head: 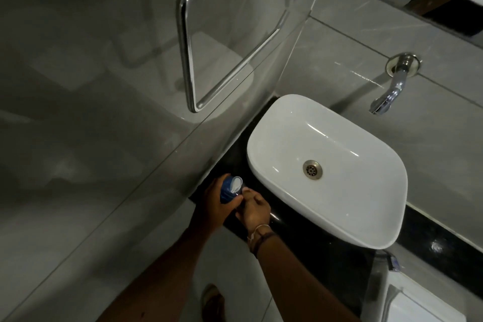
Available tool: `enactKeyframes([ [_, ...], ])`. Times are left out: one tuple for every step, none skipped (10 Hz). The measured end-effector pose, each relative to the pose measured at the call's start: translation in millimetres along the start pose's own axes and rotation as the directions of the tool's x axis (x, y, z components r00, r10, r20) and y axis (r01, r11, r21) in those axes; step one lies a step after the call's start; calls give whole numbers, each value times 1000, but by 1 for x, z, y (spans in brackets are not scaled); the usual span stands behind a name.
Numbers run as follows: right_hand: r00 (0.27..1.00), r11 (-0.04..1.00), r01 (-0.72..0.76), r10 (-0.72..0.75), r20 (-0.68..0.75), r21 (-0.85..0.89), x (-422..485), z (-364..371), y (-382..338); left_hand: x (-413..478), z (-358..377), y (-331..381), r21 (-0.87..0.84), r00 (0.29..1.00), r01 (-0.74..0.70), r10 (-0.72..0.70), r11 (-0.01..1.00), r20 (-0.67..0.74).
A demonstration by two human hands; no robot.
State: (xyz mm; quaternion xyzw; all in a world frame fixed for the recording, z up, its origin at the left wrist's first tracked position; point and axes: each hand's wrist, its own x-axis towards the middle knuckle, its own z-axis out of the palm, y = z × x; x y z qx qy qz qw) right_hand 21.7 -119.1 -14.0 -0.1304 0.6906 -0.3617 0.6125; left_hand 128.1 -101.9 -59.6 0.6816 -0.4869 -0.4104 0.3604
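Both hands [235, 204] around blue bottle [228, 191], beside basin [339, 206].

In my left hand [213, 200] is a glossy blue plastic-looking bottle [226, 191] with a pale, shiny cap. Beside it, the white rectangular ceramic basin [337, 138] gleams smooth, set on a polished black stone counter [431, 236]. Behind the basin, the chrome metal tap [392, 91] and bent chrome rail [187, 55] shine against glossy grey tiles [339, 60].

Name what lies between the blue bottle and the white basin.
In the head view, only bare black counter separates the bottle, gripped by the left hand, from the basin.
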Motion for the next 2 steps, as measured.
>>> enactKeyframes([
  [999,999,-14,15,45,-34,-7,-2,-8,1,-2,1,10,999,19,-19,1000,28],
  [995,996,-34,41,88,-81,-22,-14,-11,-8,-10,12,-1,1000,11,-11,1000,8],
])
